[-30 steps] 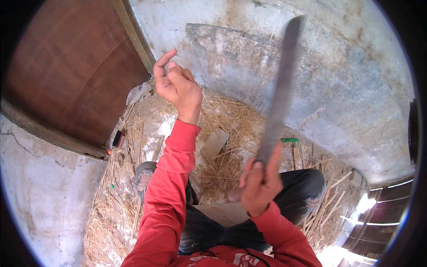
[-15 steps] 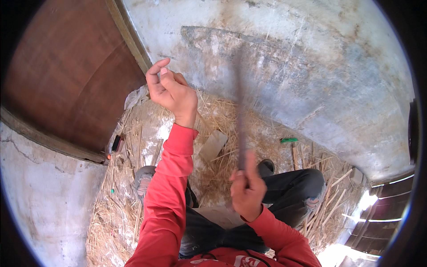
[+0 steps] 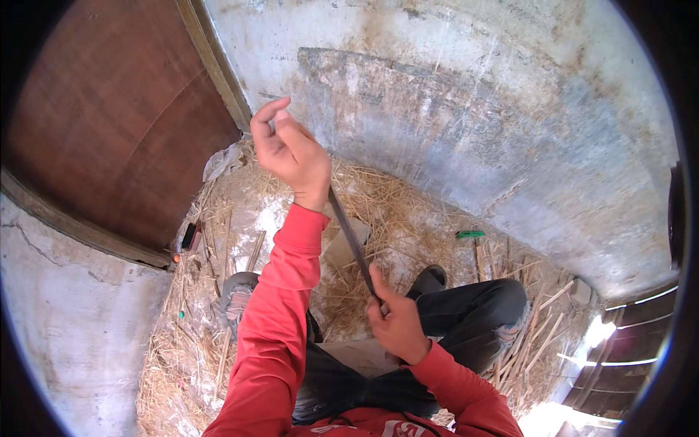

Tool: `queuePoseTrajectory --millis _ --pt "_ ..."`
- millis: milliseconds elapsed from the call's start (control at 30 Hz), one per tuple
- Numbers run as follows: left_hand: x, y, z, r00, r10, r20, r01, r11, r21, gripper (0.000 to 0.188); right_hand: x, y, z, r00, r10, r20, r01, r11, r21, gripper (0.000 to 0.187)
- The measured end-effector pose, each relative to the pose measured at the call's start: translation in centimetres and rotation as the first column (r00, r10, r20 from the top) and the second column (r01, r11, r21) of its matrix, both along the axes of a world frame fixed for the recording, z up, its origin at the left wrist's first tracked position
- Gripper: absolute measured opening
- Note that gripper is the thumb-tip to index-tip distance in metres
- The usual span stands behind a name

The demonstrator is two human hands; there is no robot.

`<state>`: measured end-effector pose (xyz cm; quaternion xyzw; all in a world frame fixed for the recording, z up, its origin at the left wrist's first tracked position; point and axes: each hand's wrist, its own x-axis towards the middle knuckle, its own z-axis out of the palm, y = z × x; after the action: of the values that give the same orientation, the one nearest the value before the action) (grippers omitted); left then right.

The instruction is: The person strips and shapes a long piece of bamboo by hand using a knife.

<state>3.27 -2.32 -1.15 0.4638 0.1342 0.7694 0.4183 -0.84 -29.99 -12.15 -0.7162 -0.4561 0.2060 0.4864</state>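
Observation:
My left hand (image 3: 295, 153) is raised in front of the wall, fingers curled in and the thumb bent toward them. Whatever it may hold is hidden by the hand. In my right hand (image 3: 397, 324), over my lap, is a long, narrow dark blade (image 3: 352, 240). It slants up and left, and its far end passes behind my left wrist. Whether the blade touches anything there cannot be seen. A pale flat piece (image 3: 364, 355) lies across my lap between the legs.
Straw (image 3: 182, 364) covers the floor around my crossed legs. A pale block (image 3: 346, 244), a green object (image 3: 470, 234), a black object (image 3: 191, 237) and thin sticks (image 3: 539, 342) lie there. Ahead rises a stained wall (image 3: 473, 124); a brown panel (image 3: 124, 116) stands at left.
The blade has swung from upright over to the left, so that its far part is now behind my left wrist. My left hand has shifted slightly right.

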Motion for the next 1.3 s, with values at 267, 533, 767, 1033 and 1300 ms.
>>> queuePoseTrajectory --millis 267,533,767,1033,1300 --pt "-1.1 1.2 -0.3 0.997 -0.029 0.068 0.029 1.000 0.004 0.018 0.6 0.8 7.6 0.830 -0.314 -0.461 0.473 0.835 0.281 0.062" --pt "-0.9 1.9 -0.6 0.994 0.107 -0.023 -0.107 0.994 0.027 0.018 -0.5 0.5 0.0 0.888 -0.083 -0.453 0.119 0.992 0.051 0.062" --pt "-1.2 1.1 -0.2 0.999 0.024 0.033 -0.024 1.000 -0.013 0.019 0.2 1.9 6.9 0.905 -0.377 -0.198 0.425 0.818 0.388 0.063" --pt "-1.0 1.3 0.2 0.996 0.028 0.090 -0.029 0.999 0.021 0.017 0.0 0.8 -0.2 0.976 -0.172 -0.132 0.186 0.977 0.102 0.065" --pt "-1.4 0.7 -0.3 1.000 0.026 0.011 -0.026 0.999 -0.022 0.019 -1.1 1.5 2.6 0.937 -0.348 0.016 0.310 0.856 0.413 0.062"
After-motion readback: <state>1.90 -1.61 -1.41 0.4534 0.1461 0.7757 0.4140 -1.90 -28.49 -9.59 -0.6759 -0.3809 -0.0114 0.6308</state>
